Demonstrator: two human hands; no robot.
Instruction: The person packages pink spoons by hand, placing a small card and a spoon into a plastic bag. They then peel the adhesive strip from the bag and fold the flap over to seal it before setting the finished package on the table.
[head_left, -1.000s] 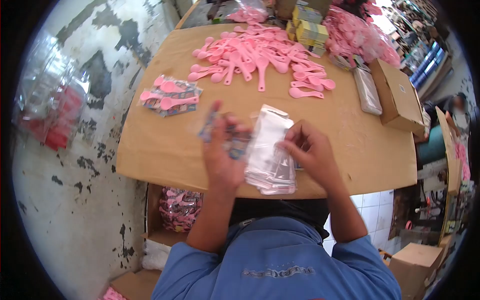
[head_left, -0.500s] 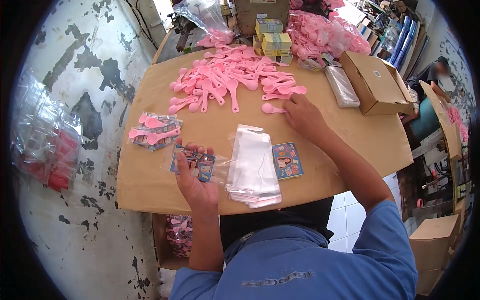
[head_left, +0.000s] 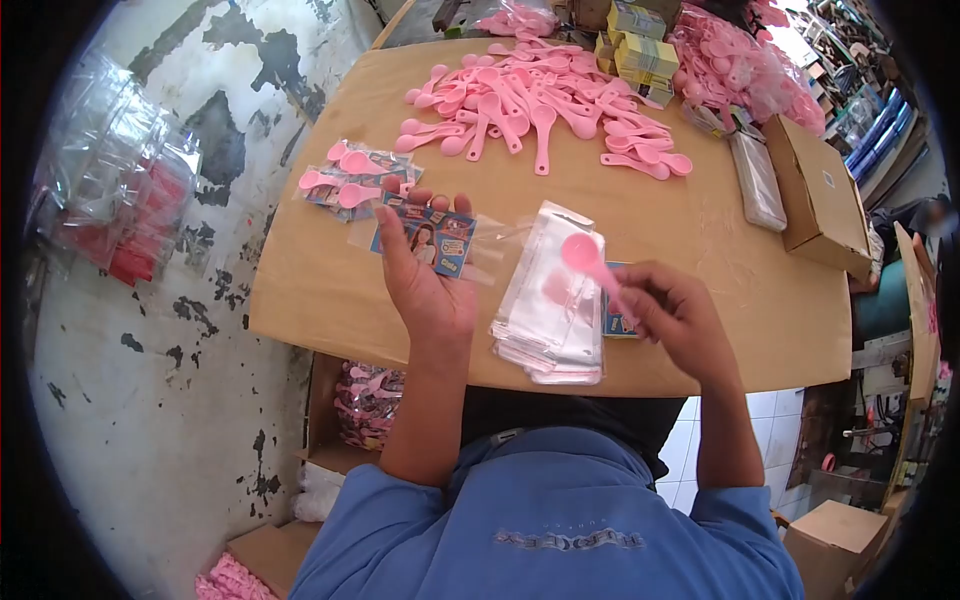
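Observation:
My left hand [head_left: 430, 275] holds a clear plastic bag [head_left: 490, 245] with a blue printed card [head_left: 425, 240] inside, thumb across its front. Pinched by its handle in my right hand [head_left: 680, 315] is a pink measuring spoon [head_left: 583, 257], bowl pointing up and left. It hovers over a stack of clear plastic bags [head_left: 545, 300]. Partly hidden behind my right fingers lies a stack of blue cards [head_left: 618, 322]. Left of my left hand, several pink spoons [head_left: 355, 194] rest on bagged cards [head_left: 385, 165]. A large heap of pink spoons [head_left: 510, 95] spreads across the back of the table.
Bundled yellow cards [head_left: 645, 58] stand at the back beside a big bag of pink spoons [head_left: 735, 65]. A cardboard box [head_left: 805, 195] and a pack of clear bags [head_left: 758, 180] sit at the right. Plastic bags [head_left: 120, 180] hang on the left wall. Another person is partly visible far right.
My right hand has picked up a pink measuring spoon near the heap and brought it toward me, over the bags. My left hand still holds the bagged card. The camera view has shifted.

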